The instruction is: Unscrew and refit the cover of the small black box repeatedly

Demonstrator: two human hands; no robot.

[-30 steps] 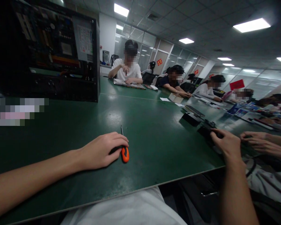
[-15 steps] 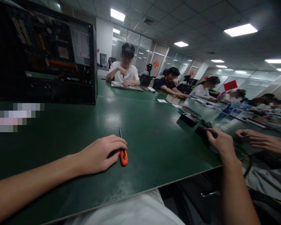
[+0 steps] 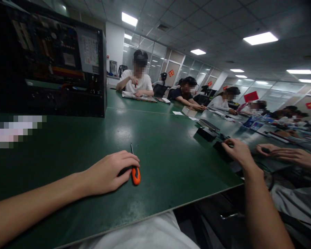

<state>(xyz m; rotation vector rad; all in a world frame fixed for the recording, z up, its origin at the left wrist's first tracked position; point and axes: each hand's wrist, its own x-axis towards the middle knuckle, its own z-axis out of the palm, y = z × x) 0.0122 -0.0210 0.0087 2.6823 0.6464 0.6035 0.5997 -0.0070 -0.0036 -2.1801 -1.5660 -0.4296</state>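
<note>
Landmark is the computer case [image 3: 103,76]: black, boxy, open-sided. Your screwdriver [image 3: 136,176] lies on the bench [image 3: 160,159], right of the case and nearer you, thin metal shaft pointing away. Your left hand [image 3: 114,171] lies over it, fingers curled across where shaft meets handle; can't tell if they grip or just drape. Your right hand [image 3: 237,152] is much farther right of the case, fingers bent at a dark object [image 3: 221,151]; can't tell if it's grasped.

Edges: the bench's front edge runs on a slant, nearer you than the case, climbing to the right in view. Room to move: broad green stretch from the case's right side, past the screwdriver, to a black block [image 3: 206,134] and a flat slab [image 3: 208,125]. Tightest far right of the case, where a neighbour's hands [image 3: 287,156] are near yours, small dark piece [image 3: 265,150] at their fingertips.

Materials: bench smooth, glossy, catching light. Screwdriver handle orange, rounded, black inset. Case shows a gray panel [image 3: 94,67] with printed label.
</note>
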